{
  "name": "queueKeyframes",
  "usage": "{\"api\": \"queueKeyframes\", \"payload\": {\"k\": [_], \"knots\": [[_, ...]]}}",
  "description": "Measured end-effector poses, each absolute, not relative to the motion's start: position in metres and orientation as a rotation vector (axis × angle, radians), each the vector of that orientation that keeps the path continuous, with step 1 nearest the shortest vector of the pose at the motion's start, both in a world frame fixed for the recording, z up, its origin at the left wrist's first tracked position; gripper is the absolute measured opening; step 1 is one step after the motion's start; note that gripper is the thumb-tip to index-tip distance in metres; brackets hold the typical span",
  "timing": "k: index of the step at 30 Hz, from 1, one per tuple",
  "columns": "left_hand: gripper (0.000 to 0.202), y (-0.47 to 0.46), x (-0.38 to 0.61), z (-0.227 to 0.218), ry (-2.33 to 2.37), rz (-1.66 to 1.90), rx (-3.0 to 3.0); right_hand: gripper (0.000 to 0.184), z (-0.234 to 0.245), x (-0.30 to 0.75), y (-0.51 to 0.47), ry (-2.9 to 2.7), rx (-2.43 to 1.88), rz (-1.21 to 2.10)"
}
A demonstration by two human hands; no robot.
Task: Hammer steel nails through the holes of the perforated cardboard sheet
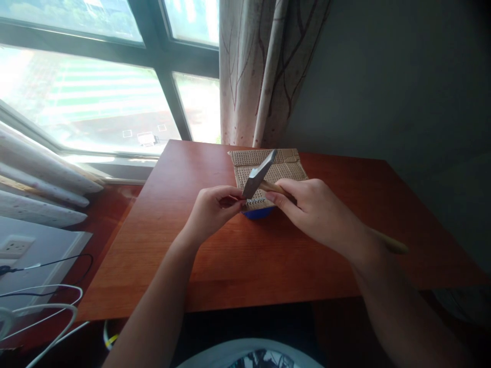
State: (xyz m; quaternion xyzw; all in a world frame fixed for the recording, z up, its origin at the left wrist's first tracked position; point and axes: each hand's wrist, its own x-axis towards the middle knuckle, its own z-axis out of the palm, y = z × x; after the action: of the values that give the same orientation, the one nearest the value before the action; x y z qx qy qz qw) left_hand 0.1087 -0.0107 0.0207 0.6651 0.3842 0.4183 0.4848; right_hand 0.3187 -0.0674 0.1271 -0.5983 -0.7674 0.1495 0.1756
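My right hand (307, 209) is wrapped round the wooden handle of a hammer (261, 174), close to its grey metal head; the handle's end sticks out past my wrist. The head is tilted, its lower end by the fingertips of my left hand (215, 207). My left thumb and fingers pinch together at the near left corner of a piece of cardboard (264, 158) dotted with rows of holes. Whatever they hold is too small to make out. Small dark marks or pieces line the cardboard's near edge. A blue object (259, 213) shows beneath it.
The cardboard is over a reddish-brown wooden table (245, 271). Behind stand a window (161, 51) and a patterned curtain (245, 76). White and black cables (57, 301) hang at the lower left near a wall socket (16, 249). A white rounded rim (249, 350) shows below the table's front edge.
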Motion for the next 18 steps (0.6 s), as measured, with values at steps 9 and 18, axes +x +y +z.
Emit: {"api": "queueKeyframes", "payload": {"k": [9, 18], "knots": [[0.018, -0.0116, 0.1090, 0.0250, 0.932, 0.978, 1.622, 0.034, 0.1272, 0.3173, -0.0666, -2.202, -1.726, 0.415], [0.016, -0.0097, 0.1075, 0.0240, 0.955, 1.035, 1.676, 0.034, 0.1254, 0.3184, -0.0671, -2.180, -1.723, 0.407]]}}
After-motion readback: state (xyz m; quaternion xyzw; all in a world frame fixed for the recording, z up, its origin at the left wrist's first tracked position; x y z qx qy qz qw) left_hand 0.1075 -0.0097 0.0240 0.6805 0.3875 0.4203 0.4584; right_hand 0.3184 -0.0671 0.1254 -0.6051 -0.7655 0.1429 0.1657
